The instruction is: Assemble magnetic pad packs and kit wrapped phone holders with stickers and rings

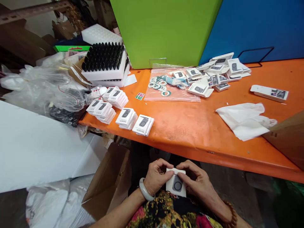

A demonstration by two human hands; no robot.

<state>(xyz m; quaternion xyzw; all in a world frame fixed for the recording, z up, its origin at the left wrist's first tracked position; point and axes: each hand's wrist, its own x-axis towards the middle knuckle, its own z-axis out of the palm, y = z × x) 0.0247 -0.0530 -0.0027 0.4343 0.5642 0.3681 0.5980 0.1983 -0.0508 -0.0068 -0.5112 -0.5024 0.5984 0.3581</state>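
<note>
Over my lap, below the table's front edge, I hold a small white product box [176,186] with a dark ring-and-phone picture on its face. My left hand [158,175] pinches its upper left corner between thumb and fingers. At the upper right corner, my right hand [198,179] grips the same box, thumb on the front by the top flap. Closest on the orange table [180,126] are stacks of similar boxes marked MAGNETIC, the nearest stack [143,124] by the edge and another stack [126,117] to its left.
A clear plastic bag [175,96] with white rings and a blue cloth lies mid-table. Behind it is a heap of loose boxes [220,71]. Foam trays [104,74] hold black pieces at the back left. An open carton [109,180] stands below; a brown box [287,139] sits right.
</note>
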